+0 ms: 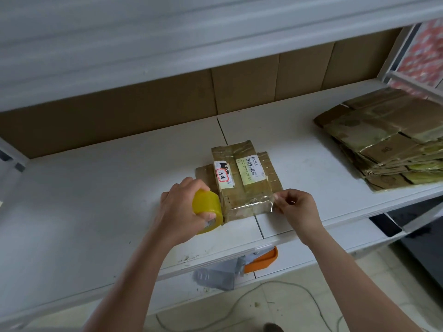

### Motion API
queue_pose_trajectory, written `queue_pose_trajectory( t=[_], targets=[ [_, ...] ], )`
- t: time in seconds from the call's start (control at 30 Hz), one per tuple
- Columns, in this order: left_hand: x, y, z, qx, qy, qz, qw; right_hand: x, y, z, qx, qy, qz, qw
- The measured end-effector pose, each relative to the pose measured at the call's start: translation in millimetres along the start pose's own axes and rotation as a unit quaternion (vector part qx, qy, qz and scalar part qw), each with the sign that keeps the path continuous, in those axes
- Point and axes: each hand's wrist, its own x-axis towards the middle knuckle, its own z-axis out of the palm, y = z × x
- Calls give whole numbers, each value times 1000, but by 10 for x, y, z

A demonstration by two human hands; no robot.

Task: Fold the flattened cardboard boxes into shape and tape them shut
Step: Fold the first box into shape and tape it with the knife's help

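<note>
A small brown cardboard box with white and yellow labels stands folded on the white shelf, its side flaps spread out. My left hand grips a yellow roll of clear tape against the box's left near corner. A strip of clear tape runs from the roll across the box's near end. My right hand pinches the free end of that strip at the box's right near corner.
A stack of flattened cardboard boxes lies at the right end of the shelf. Cardboard sheets line the shelf's back. Below the shelf edge sit an orange object and a grey tool. A cable lies on the tiled floor.
</note>
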Motion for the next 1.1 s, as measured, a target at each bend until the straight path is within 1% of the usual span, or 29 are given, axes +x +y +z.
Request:
queue_pose_trajectory(
  t=[0.1,0.2,0.33,0.43,0.47,0.53,0.63,0.67,0.77,0.8,0.83,0.87,0.93,0.97,1.07,1.1],
  targets=[
    [46,25,26,-5,-5,7,1000,-12,-15,-5,41,28,-4,999],
    [78,55,29,3,-10,12,1000,-15,-11,-3,7,54,-37,998],
    [79,56,14,-14,-10,-6,1000,-80,41,104,-36,52,-40,997],
    [66,65,18,-13,-10,-2,1000,-87,14,97,-91,49,-74,992],
    [61,58,21,-13,-7,0,1000,-79,-12,80,-98,46,-87,990],
    [52,36,28,-17,-1,6,1000,-77,-64,40,-75,29,-84,993],
    [40,17,29,-31,7,1,1000,-162,-105,51,-83,40,-107,990],
    [38,14,24,-35,10,-3,999,-196,-95,68,-91,33,-121,988],
    [44,5,14,-44,14,-8,999,-266,-49,86,-134,-47,-128,981],
    [44,5,12,-46,15,-8,999,-268,-52,67,-132,-61,-123,982],
    [43,7,13,-48,16,-9,999,-261,-63,39,-133,-52,-129,981],
    [43,10,17,-49,16,-10,999,-269,-83,16,-147,-25,-151,977],
    [40,15,20,-49,19,-11,999,-316,-101,18,-186,31,-218,957],
    [38,14,21,-48,21,-10,999,-356,-100,48,-193,30,-247,949],
    [38,-5,32,-49,24,-8,998,-411,-49,134,-254,-67,-279,924],
    [31,-6,38,-50,25,-8,998,-408,-57,131,-288,-73,-284,912]
  ],
)
